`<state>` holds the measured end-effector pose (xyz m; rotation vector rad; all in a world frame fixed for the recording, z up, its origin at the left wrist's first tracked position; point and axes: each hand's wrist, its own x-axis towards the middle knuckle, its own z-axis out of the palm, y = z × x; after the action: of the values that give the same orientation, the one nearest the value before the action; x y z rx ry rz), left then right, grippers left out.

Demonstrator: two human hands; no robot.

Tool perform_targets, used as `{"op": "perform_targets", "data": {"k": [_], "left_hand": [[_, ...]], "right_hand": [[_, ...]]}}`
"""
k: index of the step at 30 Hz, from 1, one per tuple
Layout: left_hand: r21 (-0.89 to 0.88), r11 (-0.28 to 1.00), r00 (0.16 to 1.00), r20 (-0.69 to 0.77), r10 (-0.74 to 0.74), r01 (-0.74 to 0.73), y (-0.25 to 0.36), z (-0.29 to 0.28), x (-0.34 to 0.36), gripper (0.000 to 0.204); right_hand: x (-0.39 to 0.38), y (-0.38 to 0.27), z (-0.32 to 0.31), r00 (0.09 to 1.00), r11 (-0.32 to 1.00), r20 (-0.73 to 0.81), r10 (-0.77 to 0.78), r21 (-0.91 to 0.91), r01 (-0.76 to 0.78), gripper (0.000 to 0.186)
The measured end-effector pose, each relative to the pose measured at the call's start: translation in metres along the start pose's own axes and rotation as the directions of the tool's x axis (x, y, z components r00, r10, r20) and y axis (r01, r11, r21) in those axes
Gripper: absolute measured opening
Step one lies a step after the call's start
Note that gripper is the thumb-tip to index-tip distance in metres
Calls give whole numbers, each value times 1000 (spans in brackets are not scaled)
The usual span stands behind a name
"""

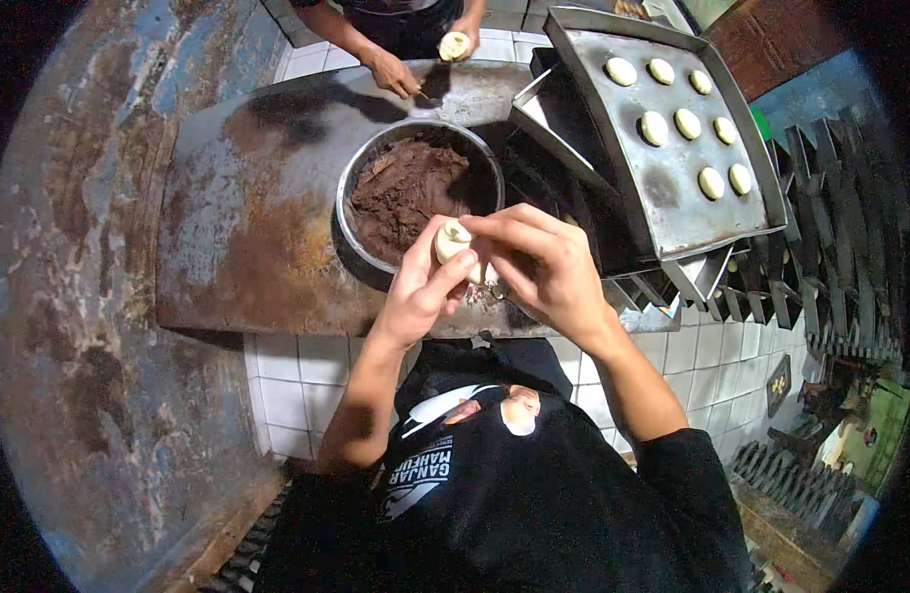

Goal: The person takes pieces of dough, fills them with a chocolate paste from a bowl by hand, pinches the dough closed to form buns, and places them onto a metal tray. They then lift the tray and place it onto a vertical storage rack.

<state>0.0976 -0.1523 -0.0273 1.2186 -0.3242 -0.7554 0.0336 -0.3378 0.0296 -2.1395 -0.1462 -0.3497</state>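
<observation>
Dough piece (453,251) in the left hand (418,289), its folded end near the right fingertips

The pale dough piece is gripped between the thumb and the fingers of the left hand, which carries it. Its long axis seems to run from the far end toward the person's body, leaning a little to the right (the fingers cover part of it, so I judge with care). The folded end is the far one, and there the right hand (549,267) comes from the right side, index fingertip at the fold. Whether this hand really pinches the dough or only touches it, I cannot tell.

The dough piece is therefore in the left grip itself, and just left of the right hand. It is held above the near edge of the counter (232,212), by the near rim of the metal bowl (343,198) with dark brown mass (405,183).
</observation>
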Motion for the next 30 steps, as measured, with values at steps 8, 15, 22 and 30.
{"op": "perform_targets", "data": {"k": [8, 15, 22, 30], "left_hand": [[-250, 967, 995, -61, -73, 56, 13, 9, 5, 26], [-115, 975, 973, -157, 172, -191, 45, 37, 14, 47], [-9, 885, 884, 25, 466, -466, 78, 100, 32, 29], [18, 835, 825, 164, 541, -551, 60, 189, 50, 47]], "right_hand": [[12, 6, -5, 972, 972, 114, -204, -96, 215, 72], [-6, 10, 4, 925, 764, -108, 364, 603, -230, 27], [-40, -2, 19, 917, 257, -137, 375, 966, 39, 47], [-75, 36, -64, 869, 626, -436, 234, 751, 208, 45]]}}
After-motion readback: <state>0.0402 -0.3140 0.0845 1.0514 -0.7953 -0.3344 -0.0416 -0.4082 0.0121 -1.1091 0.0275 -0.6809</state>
